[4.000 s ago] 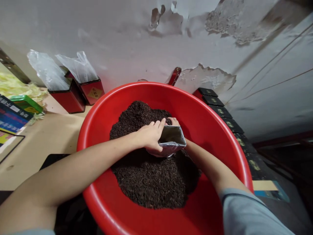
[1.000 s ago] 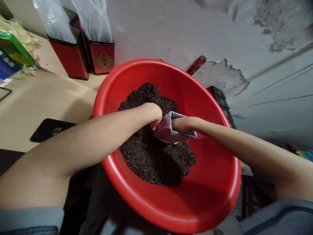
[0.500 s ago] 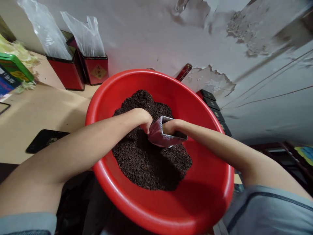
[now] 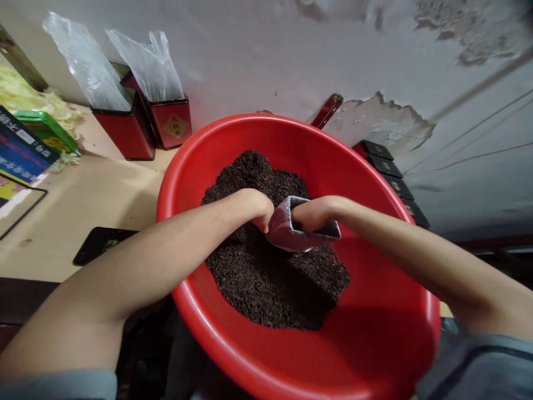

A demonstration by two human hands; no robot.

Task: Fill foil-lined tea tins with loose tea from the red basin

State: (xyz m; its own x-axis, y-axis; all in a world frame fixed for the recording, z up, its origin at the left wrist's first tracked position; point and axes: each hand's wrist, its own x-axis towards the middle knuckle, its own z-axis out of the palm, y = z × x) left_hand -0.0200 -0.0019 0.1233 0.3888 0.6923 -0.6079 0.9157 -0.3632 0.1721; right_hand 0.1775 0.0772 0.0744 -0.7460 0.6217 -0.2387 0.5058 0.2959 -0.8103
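Over the heap of dark dried tea leaves (image 4: 275, 300) in the large red plastic basin (image 4: 375, 355), my left hand (image 4: 261, 210) grips a shiny bag (image 4: 287, 233) at its left end. The bag is pinkish and silvery, lies tilted on the leaves, and has a squarish mouth facing right. My right hand (image 4: 312, 214) reaches in through that mouth. Its fingers are hidden inside the bag, so whether they hold anything does not show. Most of my left fingers are also out of sight behind the hand.
Red tins (image 4: 172, 122) with clear plastic bags (image 4: 156, 66) sticking out stand at the back left. A black lid (image 4: 97, 244) lies on the table (image 4: 125, 183). Stacked dark boxes (image 4: 387, 166) are at the right, by the peeling wall (image 4: 233, 61).
The whole view has shifted, so basin and tins appear farther right. My left hand stays on the bag and my right hand stays inside it, with little visible change between them.
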